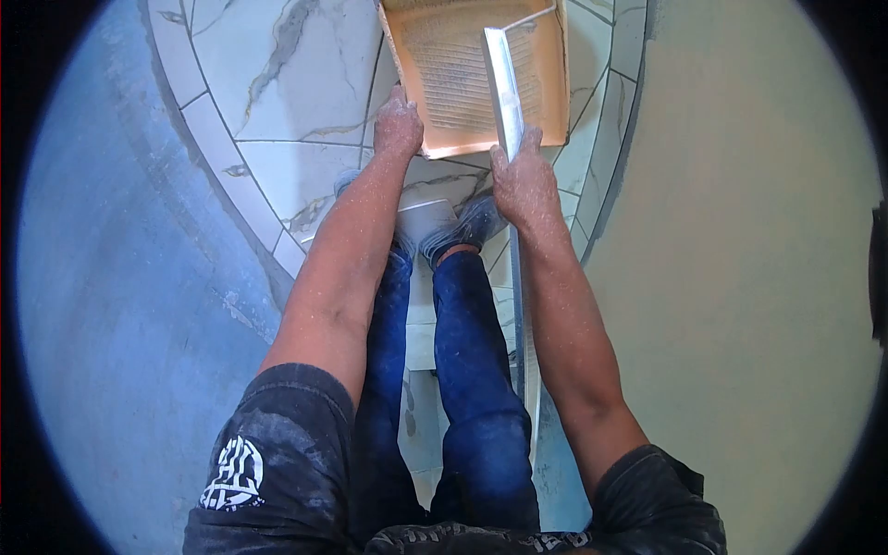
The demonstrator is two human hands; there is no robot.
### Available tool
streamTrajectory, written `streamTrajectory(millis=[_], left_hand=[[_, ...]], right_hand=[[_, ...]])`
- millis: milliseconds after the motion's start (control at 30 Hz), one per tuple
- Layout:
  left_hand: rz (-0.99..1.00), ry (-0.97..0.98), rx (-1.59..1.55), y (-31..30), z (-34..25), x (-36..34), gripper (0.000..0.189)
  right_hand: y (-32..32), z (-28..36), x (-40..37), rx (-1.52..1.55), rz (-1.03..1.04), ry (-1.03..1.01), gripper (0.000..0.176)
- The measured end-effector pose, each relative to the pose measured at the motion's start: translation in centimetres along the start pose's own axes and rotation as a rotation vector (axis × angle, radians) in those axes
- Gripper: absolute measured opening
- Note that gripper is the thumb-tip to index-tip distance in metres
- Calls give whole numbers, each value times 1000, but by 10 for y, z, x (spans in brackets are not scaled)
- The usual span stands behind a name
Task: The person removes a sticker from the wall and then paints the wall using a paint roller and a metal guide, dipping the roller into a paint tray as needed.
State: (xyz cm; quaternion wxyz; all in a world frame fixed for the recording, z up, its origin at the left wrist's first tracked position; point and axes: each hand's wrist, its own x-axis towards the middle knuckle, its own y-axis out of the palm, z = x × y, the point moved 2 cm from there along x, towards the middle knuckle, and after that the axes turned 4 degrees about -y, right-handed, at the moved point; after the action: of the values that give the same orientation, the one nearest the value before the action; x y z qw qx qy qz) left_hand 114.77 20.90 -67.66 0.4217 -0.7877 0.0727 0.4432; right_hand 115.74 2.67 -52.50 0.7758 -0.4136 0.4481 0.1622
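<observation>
An orange tray (444, 55) with a ribbed, worn inner face is at the top centre. My left hand (399, 125) is closed on its lower left edge. A long, shiny metal bar (505, 88) slants over the right part of the tray. My right hand (527, 182) is wrapped round the bar, just below the tray's lower edge. The bar's lower part runs down beside my right forearm. A thin white rod (532, 17) shows at the tray's upper right. Pale dust covers both hands.
White marbled tiles (305, 74) cover the floor. A blue wall (120, 277) rises on the left, a beige-green wall (740, 277) on the right. My dusty shoes (467, 227) stand on the floor near a loose pale tile piece (427, 217).
</observation>
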Motion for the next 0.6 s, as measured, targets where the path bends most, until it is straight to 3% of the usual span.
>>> streamTrajectory(millis=[233, 400, 533, 600], left_hand=[[-42, -40, -218, 13, 8, 0, 38], [-13, -233, -471, 25, 9, -3, 44], [5, -248, -379, 25, 4, -6, 45], [14, -158, -367, 26, 5, -6, 43]], right_hand=[[-18, 1, -6, -54, 26, -15, 44], [-20, -2, -24, -88, 87, 15, 47], [-12, -18, -51, -90, 100, 89, 47], [-12, -22, -53, -110, 75, 90, 47]])
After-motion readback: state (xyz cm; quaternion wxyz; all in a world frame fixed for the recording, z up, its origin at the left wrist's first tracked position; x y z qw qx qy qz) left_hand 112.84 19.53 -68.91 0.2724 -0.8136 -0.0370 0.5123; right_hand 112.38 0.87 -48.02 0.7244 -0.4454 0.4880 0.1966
